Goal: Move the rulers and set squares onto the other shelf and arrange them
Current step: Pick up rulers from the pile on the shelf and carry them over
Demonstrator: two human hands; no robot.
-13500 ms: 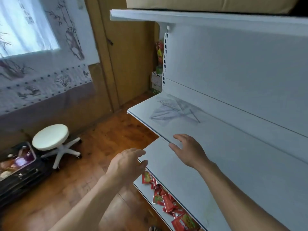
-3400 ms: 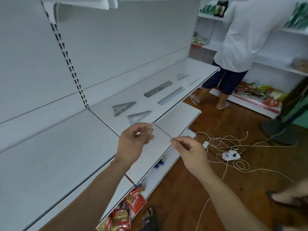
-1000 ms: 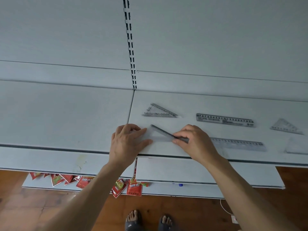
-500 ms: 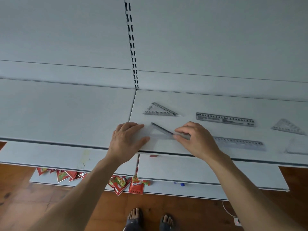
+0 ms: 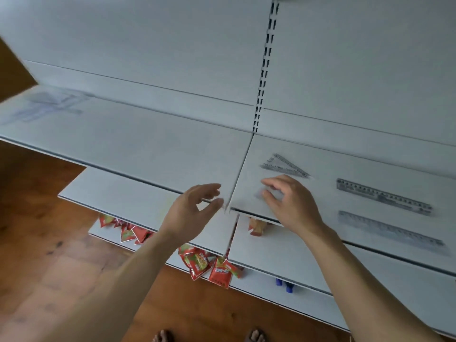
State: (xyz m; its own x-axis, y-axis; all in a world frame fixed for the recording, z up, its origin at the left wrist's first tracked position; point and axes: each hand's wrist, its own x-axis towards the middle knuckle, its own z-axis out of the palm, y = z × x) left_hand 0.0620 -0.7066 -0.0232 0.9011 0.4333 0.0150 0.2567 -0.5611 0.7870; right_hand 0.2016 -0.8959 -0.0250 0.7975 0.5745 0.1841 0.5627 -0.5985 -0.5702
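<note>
left grip (image 5: 195,213): fingers loose and spread, holding nothing, above the front edge where the two shelves meet.
right grip (image 5: 291,206): fingers curled over the clear set square; whether they pinch it or only hover, I cannot tell.
clear set square (image 5: 261,193): blurred, at the front left corner of the right shelf (image 5: 345,166).
second set square (image 5: 283,166): flat on the right shelf, at 12 o'clock from the right grip, apart from it.
back ruler (image 5: 382,196): at 3 o'clock from the right grip.
front ruler (image 5: 389,230): at 4 o'clock, roughly parallel to the back ruler, apart from it.
pile (image 5: 47,107): blurred rulers and set squares on the left shelf (image 5: 148,149), at 10 o'clock from the left grip, well apart.
packets (image 5: 201,265): red, on the lowest shelf, at 6 o'clock from the left grip.
</note>
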